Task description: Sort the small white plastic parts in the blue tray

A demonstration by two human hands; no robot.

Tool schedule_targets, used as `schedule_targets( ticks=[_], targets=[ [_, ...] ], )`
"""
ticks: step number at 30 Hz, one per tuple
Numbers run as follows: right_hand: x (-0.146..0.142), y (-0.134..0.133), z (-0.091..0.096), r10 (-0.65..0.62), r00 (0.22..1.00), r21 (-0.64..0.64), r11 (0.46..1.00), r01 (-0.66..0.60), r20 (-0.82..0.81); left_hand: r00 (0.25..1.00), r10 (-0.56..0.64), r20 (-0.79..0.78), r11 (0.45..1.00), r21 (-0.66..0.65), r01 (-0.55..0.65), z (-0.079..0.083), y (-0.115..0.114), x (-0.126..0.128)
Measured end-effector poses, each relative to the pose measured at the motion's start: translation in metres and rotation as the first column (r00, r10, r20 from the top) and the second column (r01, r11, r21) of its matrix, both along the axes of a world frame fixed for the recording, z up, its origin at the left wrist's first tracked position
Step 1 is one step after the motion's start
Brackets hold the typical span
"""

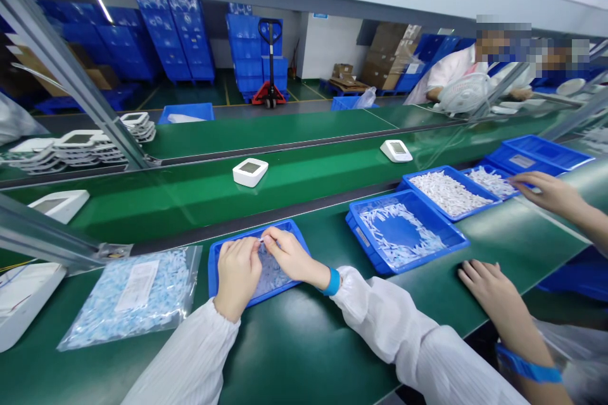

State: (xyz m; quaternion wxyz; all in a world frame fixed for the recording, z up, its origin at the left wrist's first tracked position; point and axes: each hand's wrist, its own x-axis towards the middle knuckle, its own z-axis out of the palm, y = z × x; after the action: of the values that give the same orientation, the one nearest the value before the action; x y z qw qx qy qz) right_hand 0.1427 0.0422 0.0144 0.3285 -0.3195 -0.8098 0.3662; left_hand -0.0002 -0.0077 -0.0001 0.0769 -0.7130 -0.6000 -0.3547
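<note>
My left hand (239, 273) and my right hand (291, 257) meet above a blue tray (213, 275). Their fingertips are pinched together around a small white piece (261, 240), mostly hidden by the fingers. Inside the tray lie small pale parts, too blurred to name. To the left is a clear plastic bag (166, 304) full of small light-blue and white pieces, with a white label on it. Another blue tray (387, 262), to the right of my hands, holds small white strips around its inside edges.
White devices with grey screens (250, 172) sit on the green conveyor (313, 174). Farther right are trays of white pieces (449, 193). A co-worker's hands (496, 294) are at the right, one on the bench. A metal post (76, 69) slants up at the left.
</note>
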Motion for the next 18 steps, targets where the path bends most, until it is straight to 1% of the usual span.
schedule_targets(
  ticks=[4,8,13,16,18],
  targets=[
    [-0.0006,0.0013,-0.0042,0.001,0.998,0.051,0.999,-0.005,0.062,1.000,-0.024,0.000,1.000,0.003,0.024,0.0014,0.0000,-0.0001],
    [-0.0008,0.0016,-0.0076,-0.014,0.993,0.084,0.996,0.004,0.116,0.994,-0.109,0.007,0.994,-0.006,0.109,0.0036,-0.0006,-0.0011],
    [0.0018,0.0014,-0.0048,0.081,0.992,-0.004,0.997,-0.081,0.099,0.983,-0.178,-0.055,0.984,0.009,0.179,0.0037,-0.0020,-0.0014],
    [0.0036,0.0025,-0.0027,0.121,0.990,-0.040,0.992,-0.118,0.076,0.977,-0.194,-0.085,0.980,0.022,0.196,0.0035,-0.0024,-0.0009],
    [0.0037,0.0034,-0.0030,0.137,0.990,-0.075,0.988,-0.135,0.032,0.976,-0.202,-0.085,0.978,0.028,0.205,0.0031,-0.0019,-0.0006]
  ],
)
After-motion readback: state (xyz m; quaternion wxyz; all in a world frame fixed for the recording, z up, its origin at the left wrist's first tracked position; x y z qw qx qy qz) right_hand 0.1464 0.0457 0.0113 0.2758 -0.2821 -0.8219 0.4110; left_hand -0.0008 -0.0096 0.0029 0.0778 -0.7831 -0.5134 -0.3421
